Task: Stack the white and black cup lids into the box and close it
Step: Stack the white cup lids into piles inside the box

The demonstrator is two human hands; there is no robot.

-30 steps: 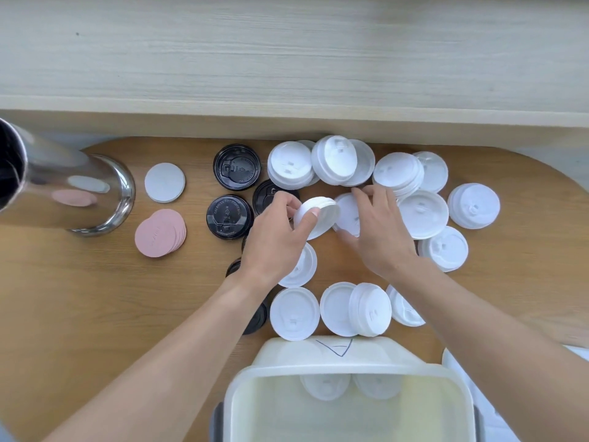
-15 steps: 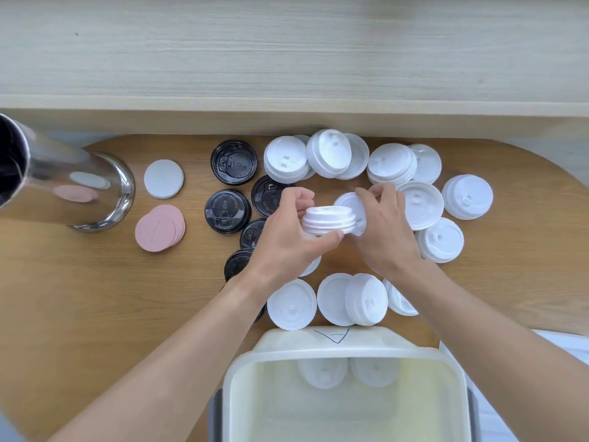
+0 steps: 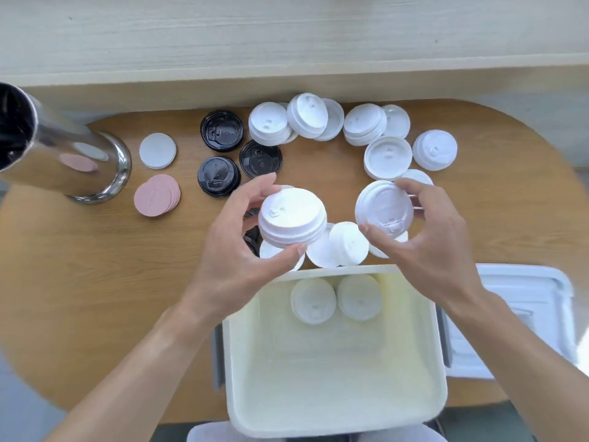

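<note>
My left hand (image 3: 232, 250) grips a small stack of white lids (image 3: 291, 218) above the table, just beyond the box's far rim. Beside it, my right hand (image 3: 427, 240) holds a single white lid (image 3: 384, 207) turned underside up. The open cream plastic box (image 3: 334, 378) sits at the near table edge with two short piles of white lids (image 3: 334, 299) against its far wall. More white lids (image 3: 387, 157) lie scattered at the back and under my hands. Three black lids (image 3: 220, 130) show at back left, and others are half hidden under my left hand.
A tall shiny steel cylinder (image 3: 63, 154) stands at far left. Next to it lie a grey-white disc (image 3: 157, 150) and a pile of pink discs (image 3: 156, 199). The box's white cover (image 3: 526, 317) rests to the right of the box. A pale wooden ledge runs behind the table.
Both hands have pulled back toward the box and separated. The left now carries the stacked lids face up; the right has lifted a single lid off the table.
</note>
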